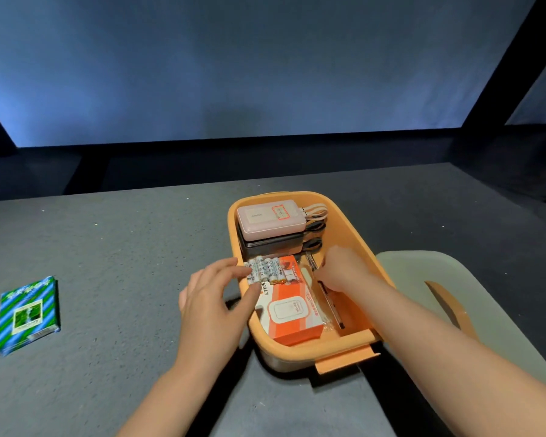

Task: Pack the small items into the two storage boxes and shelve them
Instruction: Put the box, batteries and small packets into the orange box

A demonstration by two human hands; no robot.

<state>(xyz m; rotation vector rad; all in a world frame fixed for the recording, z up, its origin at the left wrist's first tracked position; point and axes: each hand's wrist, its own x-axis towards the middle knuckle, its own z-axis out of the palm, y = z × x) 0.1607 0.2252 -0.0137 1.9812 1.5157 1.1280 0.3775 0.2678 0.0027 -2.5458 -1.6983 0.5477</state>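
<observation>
we see the left hand [213, 293] pinching the battery pack [265, 271] over the orange box [344, 238]; right hand [341, 268] seemingly gripping a pen [330, 299] inside. batteries could slide off the wipes pack [292, 313]; green packet [29, 315] risks being forgotten on the tabletop [123, 247].

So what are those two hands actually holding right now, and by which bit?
The left hand pinches the pack of batteries by its left end. The right hand is down in the orange box by a pen; whether it grips it cannot be told.

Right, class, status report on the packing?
Left hand on battery pack. Right hand inside orange box, at pens. Green packet unpacked. Nothing blocking.
</observation>
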